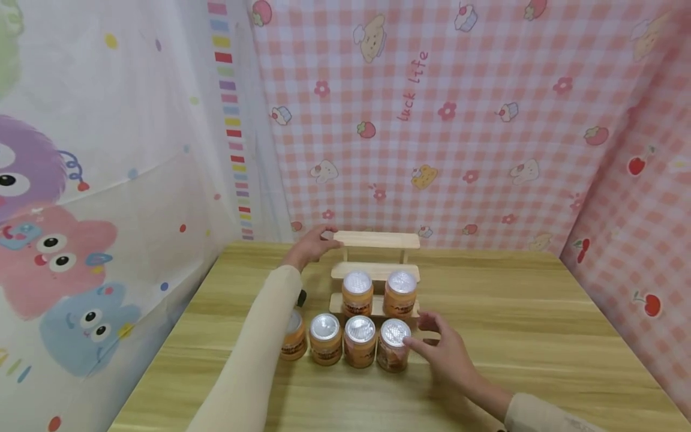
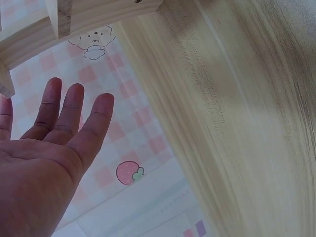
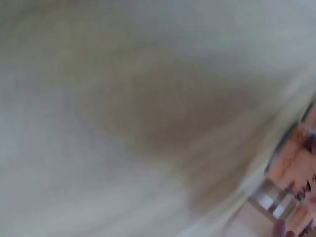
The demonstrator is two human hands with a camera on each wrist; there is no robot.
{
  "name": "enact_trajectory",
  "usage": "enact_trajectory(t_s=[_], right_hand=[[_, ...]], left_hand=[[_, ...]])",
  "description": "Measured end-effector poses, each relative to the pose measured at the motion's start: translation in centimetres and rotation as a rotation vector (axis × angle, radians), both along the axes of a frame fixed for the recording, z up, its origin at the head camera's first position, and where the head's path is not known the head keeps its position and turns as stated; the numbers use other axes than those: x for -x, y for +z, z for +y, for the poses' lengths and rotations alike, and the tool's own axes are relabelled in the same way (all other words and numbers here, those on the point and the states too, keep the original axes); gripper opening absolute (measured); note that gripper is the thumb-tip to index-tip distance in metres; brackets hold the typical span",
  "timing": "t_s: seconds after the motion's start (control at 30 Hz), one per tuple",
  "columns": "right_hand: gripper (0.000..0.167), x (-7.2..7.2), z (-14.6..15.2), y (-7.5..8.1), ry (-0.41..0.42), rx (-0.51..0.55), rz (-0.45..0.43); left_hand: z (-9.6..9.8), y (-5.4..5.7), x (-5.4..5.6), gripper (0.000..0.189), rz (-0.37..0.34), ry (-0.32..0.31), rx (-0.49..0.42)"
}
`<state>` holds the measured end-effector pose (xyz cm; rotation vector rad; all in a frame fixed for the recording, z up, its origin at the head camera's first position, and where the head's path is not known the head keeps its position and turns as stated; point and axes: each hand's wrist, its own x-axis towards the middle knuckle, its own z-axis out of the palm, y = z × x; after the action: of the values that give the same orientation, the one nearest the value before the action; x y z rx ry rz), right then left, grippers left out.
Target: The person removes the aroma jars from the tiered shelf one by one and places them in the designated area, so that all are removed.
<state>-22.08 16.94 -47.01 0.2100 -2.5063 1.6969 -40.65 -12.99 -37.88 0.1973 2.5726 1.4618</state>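
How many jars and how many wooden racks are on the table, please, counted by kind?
Orange jars with silver lids: 6, two on the rack's lowest step and four on the table in front
Wooden stepped rack: 1
Total: 7

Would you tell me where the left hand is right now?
In the head view, the left hand rests at the left end of the wooden rack's top shelf, behind the jars.
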Motion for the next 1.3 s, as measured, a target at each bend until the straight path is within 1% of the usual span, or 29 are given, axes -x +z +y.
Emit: enact_trajectory(t_s=[0.17,0.33,0.5,0.67,0.87,1.07,1.3], right_hand=[[0.06,1.3,0.6,1.4,-0.017,0.013,0.054],[0.068,3.1,0.6,2.6,-0.03,0.014,0.089],[0.081,4.6,0.3,3.2,-0.011,-0.01,0.073],[0.087,5.7,-0.2,3.5,0.043,-0.032,0.054],[0.085,6.4,-0.7,3.4,0.072,-0.027,0.035],[0.079,6.5,-1.0,3.3,0.062,-0.066,0.006],[0.078,6.6,-1.1,3.4,0.058,-0.07,0.0]], left_hand=[[-0.1,-0.1,-0.2,0.046,-0.012,0.005,0.002],[-0.1,-0.1,-0.2,0.047,-0.016,0.011,-0.005],[-0.1,-0.3,-0.1,0.046,-0.014,0.009,-0.009],[0.0,-0.4,0.0,0.046,-0.014,0.011,-0.012],[0.0,-0.2,-0.2,0.047,-0.007,0.004,0.008],[0.1,-0.1,-0.2,0.044,-0.006,0.008,-0.002],[0.0,-0.1,-0.1,0.045,-0.005,0.013,-0.012]])
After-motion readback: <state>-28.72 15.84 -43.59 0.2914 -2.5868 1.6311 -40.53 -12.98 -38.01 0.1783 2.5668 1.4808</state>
